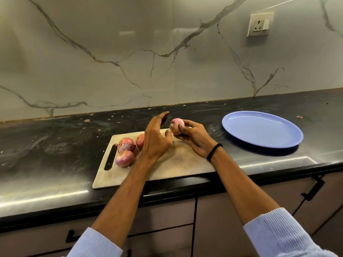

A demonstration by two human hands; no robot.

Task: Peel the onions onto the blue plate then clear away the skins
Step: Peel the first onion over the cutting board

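Onions (125, 144) in their red skins lie three together, touching, at the left end of a pale cutting board (176, 164), just beside its handle slot. A fourth onion (177, 125) is off the board, gripped in the right hand (193, 140), whose fingers and thumb curl round it above the board's far edge. The left hand (156, 140) hangs just beside it with fingers spread wide and holding nothing; its thumb tip is at the onion's root end, though whether it touches cannot be told. This hand and its forearm cross in front of the three onions and hide part of the rearmost one. The blue plate (259, 130) sits on the dark countertop (55, 141) to the right of the board, apart from it, its inner face showing plain blue. A black band (213, 152) circles the right wrist. A small red scrap (299, 117) lies on the counter beyond the plate, and a wall socket (259, 25) is set in the marble wall (111, 43) above it.
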